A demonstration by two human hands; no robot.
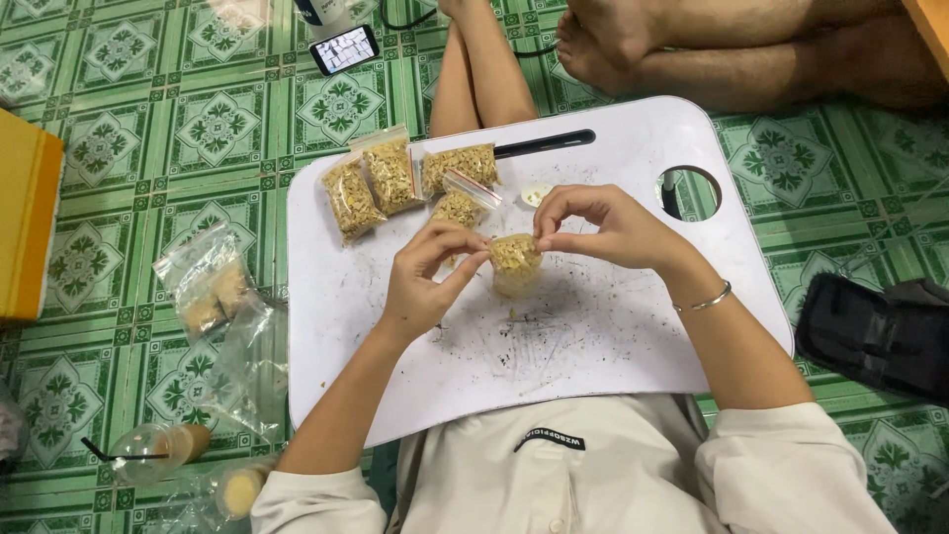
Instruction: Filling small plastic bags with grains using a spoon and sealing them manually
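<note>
Left hand [425, 282]: fingers pinched on the near-left top edge of a small clear bag [514, 262] filled with yellowish grain-like bits. Right hand [608, 227]: fingers pinched on the bag's right top edge; thin bangle [707, 300] at the wrist. The bag sits between both sets of fingertips, its base resting on the white bench [593, 346], which is speckled with dark crumbs.

Just beyond the fingers: four filled bags [390, 178] of the same kind, lying flat in a loose row, some overlapping. Small white cap-like disc [536, 194] just past the right fingers. Black slot [544, 144] further out along the bench's far edge; round hole [690, 193] to the right.

Left of the bench, on the green patterned floor [119, 247]: loose clear bags [213, 282], a plastic cup with straw [158, 450]. Yellow box [28, 227] at far left. Phone [344, 49] beyond the bench. Black pouch [875, 336] at right. Another person's bare feet [613, 44] at top.
</note>
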